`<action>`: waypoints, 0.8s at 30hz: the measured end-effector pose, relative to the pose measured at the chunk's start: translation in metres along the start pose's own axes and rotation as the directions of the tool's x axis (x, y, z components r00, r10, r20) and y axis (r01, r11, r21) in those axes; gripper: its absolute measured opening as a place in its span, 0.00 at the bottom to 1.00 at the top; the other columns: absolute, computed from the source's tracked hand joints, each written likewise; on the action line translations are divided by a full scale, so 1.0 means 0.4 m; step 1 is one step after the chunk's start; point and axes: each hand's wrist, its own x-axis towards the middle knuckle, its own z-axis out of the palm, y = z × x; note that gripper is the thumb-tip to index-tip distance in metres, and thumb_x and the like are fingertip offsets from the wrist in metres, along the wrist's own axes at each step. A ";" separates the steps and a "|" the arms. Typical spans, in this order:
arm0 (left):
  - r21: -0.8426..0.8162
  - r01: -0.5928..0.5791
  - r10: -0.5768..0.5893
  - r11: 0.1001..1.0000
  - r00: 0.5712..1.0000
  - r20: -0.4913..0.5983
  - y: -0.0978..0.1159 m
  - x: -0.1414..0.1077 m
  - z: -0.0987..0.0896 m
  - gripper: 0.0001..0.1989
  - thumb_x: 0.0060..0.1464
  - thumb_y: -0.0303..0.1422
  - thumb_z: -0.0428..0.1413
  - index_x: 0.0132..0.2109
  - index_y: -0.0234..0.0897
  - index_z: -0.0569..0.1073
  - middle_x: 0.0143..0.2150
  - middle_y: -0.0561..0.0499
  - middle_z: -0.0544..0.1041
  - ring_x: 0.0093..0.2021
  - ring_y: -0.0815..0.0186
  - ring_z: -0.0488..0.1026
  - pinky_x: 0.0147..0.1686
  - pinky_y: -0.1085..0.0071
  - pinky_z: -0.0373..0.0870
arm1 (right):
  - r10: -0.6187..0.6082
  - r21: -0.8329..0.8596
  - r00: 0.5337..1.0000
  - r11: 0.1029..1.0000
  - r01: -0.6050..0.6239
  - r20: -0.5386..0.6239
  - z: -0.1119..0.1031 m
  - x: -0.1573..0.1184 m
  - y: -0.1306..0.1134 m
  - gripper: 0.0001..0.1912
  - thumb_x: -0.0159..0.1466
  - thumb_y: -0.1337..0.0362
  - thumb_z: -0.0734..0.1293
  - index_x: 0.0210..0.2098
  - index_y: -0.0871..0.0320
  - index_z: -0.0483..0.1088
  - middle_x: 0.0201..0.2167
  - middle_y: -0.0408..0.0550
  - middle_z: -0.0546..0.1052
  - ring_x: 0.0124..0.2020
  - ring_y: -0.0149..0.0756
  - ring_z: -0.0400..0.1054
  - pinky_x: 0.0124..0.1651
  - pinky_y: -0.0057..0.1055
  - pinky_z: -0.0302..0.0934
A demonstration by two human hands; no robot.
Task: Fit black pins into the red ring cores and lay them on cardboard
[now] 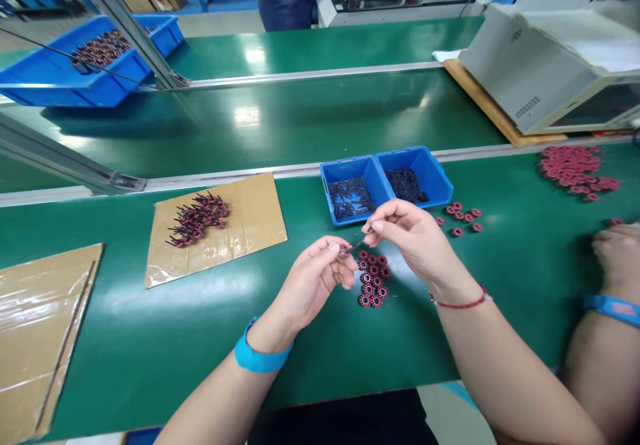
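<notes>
My left hand [320, 278] pinches a small red-and-black wound motor core [345, 250] between thumb and fingertips. From that core a thin dark wire [357, 245] runs up to my right hand [413, 241], whose thumb and forefinger are closed on its far end. Whether a sleeve is also in those fingers, I cannot make out. Under my hands lies a cluster of loose ring-shaped cores [373, 281]. Just behind are two blue bins, the left bin [327, 188] and the right bin [443, 188], both holding short thin black pieces.
Cores with black stems [197, 221] lie on a cardboard sheet [255, 221]. More cardboard [30, 338] is at far left. Loose cores [457, 231] and a larger pile [573, 168] are rightward. A co-worker's hand [620, 251] is at the right edge. A metal post [140, 38] rises behind.
</notes>
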 end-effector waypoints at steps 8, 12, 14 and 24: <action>0.035 0.034 -0.034 0.999 0.999 -0.002 -0.002 0.003 0.002 0.12 0.57 0.38 0.62 0.38 0.33 0.74 0.26 0.51 0.78 0.22 0.72 0.74 0.23 0.77 0.69 | -0.164 -0.163 0.986 0.974 0.158 -0.027 0.017 -0.027 0.016 0.01 0.64 0.67 0.69 0.34 0.55 0.73 0.36 0.46 0.82 0.40 0.35 0.76 0.48 0.36 0.70; 0.017 0.037 -0.038 0.999 0.999 0.013 -0.001 0.001 0.002 0.12 0.57 0.39 0.62 0.38 0.33 0.74 0.26 0.50 0.79 0.22 0.72 0.74 0.24 0.77 0.69 | -0.212 -0.196 0.976 0.960 0.200 -0.045 0.017 -0.035 0.018 0.03 0.65 0.68 0.68 0.36 0.54 0.74 0.37 0.44 0.82 0.40 0.34 0.76 0.48 0.35 0.69; 0.016 0.044 -0.045 0.999 0.999 0.019 -0.001 0.000 0.002 0.12 0.57 0.39 0.62 0.38 0.32 0.74 0.27 0.50 0.79 0.22 0.72 0.74 0.24 0.77 0.69 | -0.234 -0.210 0.971 0.952 0.221 -0.040 0.016 -0.039 0.020 0.03 0.66 0.68 0.68 0.36 0.54 0.74 0.37 0.43 0.82 0.40 0.34 0.76 0.47 0.35 0.69; 0.018 0.051 -0.051 0.999 0.998 0.042 -0.001 -0.001 0.001 0.11 0.58 0.38 0.61 0.39 0.33 0.75 0.27 0.51 0.79 0.23 0.72 0.74 0.24 0.77 0.69 | -0.261 -0.256 0.965 0.933 0.252 0.001 0.017 -0.038 0.025 0.06 0.66 0.70 0.68 0.37 0.53 0.75 0.37 0.41 0.82 0.41 0.31 0.77 0.47 0.32 0.69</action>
